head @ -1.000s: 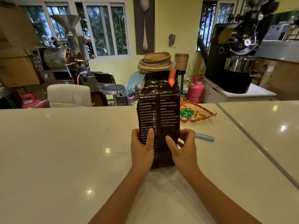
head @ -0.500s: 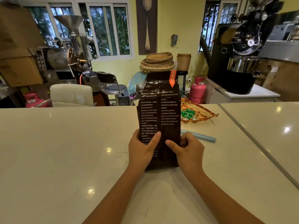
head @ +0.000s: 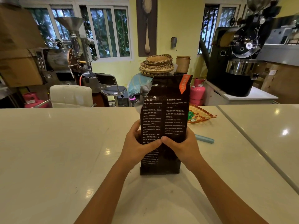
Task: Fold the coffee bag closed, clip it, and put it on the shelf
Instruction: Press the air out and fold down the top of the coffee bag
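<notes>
Just two hands, one coffee bag

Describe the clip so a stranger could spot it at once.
On the white counter, look just right of the dark coffee bag, behind the right hand. The clip lies flat: a slim pale-blue bar, plain, unlike the woven orange tray beyond it.

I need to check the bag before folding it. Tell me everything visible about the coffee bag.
The coffee bag is tall, dark brown and glossy, like foil or plastic film, printed with columns of small white text and an orange tag near its top right corner. It stands upright on the white counter, top still unfolded, upper left edge crumpled. The left hand and right hand grip its lower half from either side, thumbs meeting on the front.
</notes>
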